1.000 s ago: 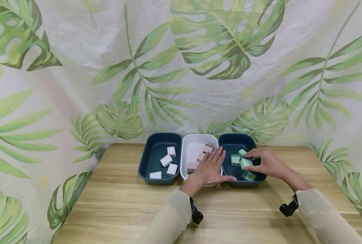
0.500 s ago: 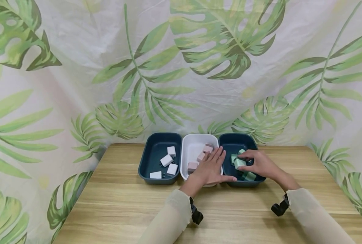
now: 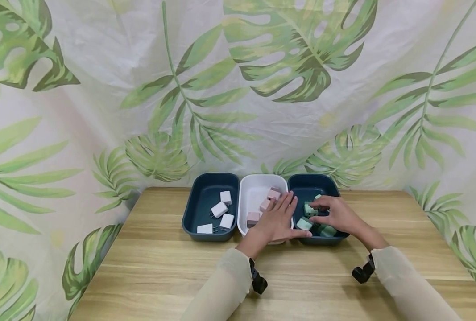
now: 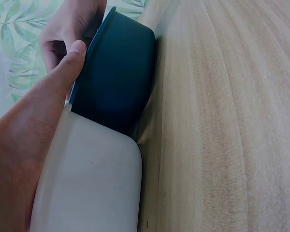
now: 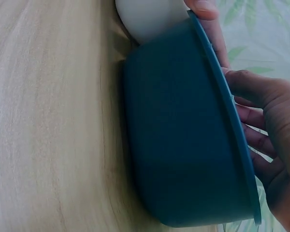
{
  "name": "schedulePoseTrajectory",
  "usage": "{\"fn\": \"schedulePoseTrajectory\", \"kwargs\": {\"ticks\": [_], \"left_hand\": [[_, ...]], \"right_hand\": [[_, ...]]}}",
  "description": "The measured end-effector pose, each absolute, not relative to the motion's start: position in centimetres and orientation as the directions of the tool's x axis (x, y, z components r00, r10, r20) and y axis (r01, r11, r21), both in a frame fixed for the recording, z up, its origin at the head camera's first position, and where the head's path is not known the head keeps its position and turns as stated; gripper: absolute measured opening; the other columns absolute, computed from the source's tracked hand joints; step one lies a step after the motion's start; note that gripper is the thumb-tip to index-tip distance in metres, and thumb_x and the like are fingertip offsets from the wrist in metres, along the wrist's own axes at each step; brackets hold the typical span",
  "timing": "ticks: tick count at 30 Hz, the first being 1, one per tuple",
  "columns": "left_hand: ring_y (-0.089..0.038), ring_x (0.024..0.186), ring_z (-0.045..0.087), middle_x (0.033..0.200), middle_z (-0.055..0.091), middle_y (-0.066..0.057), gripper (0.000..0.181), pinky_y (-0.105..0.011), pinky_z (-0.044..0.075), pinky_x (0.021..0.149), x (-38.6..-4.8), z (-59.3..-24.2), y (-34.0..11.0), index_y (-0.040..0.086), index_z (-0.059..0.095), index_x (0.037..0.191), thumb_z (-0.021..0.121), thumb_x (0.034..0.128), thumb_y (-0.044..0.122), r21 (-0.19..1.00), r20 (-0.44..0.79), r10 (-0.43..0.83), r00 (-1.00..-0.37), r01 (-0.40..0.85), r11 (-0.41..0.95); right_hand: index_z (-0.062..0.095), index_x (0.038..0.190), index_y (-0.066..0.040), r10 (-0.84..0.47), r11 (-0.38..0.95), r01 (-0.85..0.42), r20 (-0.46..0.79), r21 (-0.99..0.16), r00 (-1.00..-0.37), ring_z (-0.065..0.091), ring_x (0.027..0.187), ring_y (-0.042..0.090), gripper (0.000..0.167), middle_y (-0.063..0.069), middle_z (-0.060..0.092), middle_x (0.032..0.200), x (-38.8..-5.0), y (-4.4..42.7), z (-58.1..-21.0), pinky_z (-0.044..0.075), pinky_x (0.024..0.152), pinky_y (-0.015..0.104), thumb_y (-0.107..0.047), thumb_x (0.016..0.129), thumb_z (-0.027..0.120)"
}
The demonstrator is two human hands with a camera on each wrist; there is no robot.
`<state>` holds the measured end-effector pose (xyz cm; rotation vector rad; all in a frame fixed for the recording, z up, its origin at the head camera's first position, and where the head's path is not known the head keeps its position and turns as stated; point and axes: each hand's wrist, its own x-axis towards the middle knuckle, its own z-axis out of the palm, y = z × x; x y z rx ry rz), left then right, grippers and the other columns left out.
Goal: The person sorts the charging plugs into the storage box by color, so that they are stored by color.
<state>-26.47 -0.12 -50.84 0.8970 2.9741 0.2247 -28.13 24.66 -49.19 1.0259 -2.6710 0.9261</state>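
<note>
Three bins stand side by side in the head view: a dark blue one (image 3: 197,196) on the left, a white one (image 3: 249,189) in the middle, another dark blue one (image 3: 295,187) on the right. My left hand (image 3: 273,220) lies spread across the white bin over pink plug chargers (image 3: 253,218), its thumb reaching the right bin's front rim. Inside the right bin, my right hand (image 3: 338,217) has thumb and fingers apart beside a green plug charger (image 3: 309,208). Another green charger (image 3: 304,224) lies at the front left, below the thumb. The right fingertips are partly hidden in the right wrist view.
White plug chargers (image 3: 219,209) with metal prongs lie in the left bin. The bins stand on a wooden table (image 3: 161,267), near its back edge. Behind hangs a leaf-patterned cloth (image 3: 205,89).
My right hand has carried a green charger leftward within the right bin and let go of it at the front left. My left hand has stayed in place.
</note>
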Motion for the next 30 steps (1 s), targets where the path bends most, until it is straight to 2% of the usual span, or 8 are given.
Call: {"fn": "schedulePoseTrajectory", "kwargs": {"ticks": [7,12,19,30], "left_hand": [[-0.025,0.165,0.008,0.179,0.007,-0.009,0.115,-0.051,0.011,0.132,-26.5,-50.4,-0.2,0.011,0.015,0.171,0.045,0.0917,0.088,0.145,0.025,0.559,-0.829,0.557,0.818],[-0.024,0.165,0.007,0.179,0.007,-0.009,0.110,-0.049,0.011,0.133,-26.6,-50.4,-0.3,0.011,0.016,0.171,0.040,0.0946,0.087,0.132,0.024,0.557,-0.830,0.555,0.821],[-0.024,0.165,0.007,0.179,0.007,-0.008,0.098,-0.047,0.010,0.133,-26.6,-49.9,-0.6,0.013,0.015,0.171,0.037,0.1018,0.078,0.133,-0.008,0.559,-0.829,0.553,0.822],[-0.020,0.165,0.010,0.178,0.014,-0.006,0.093,-0.047,0.010,0.133,-26.6,-48.6,-2.3,0.013,0.017,0.171,0.037,0.1042,0.075,0.114,-0.001,0.519,-0.855,0.515,0.849]], "right_hand": [[0.078,0.118,0.001,-0.562,0.594,-0.658,0.347,-0.463,-0.751,0.073,0.105,0.032,0.038,0.011,0.078,0.115,-28.0,25.2,-48.9,0.060,0.091,0.054,-0.016,0.086,0.090],[0.078,0.118,0.001,-0.568,0.592,-0.676,0.369,-0.438,-0.736,0.072,0.110,0.034,0.036,0.012,0.077,0.117,-27.6,25.7,-48.7,0.058,0.094,0.056,-0.014,0.087,0.088],[0.077,0.122,0.000,-0.542,0.642,-0.644,0.348,-0.417,-0.765,0.072,0.113,0.035,0.037,0.013,0.076,0.121,-27.0,26.5,-48.1,0.058,0.094,0.056,-0.018,0.092,0.085],[0.076,0.123,0.001,-0.470,0.714,-0.594,0.375,-0.370,-0.799,0.070,0.117,0.043,0.036,0.021,0.075,0.124,-26.0,28.5,-47.5,0.055,0.095,0.062,-0.015,0.092,0.084]]}}
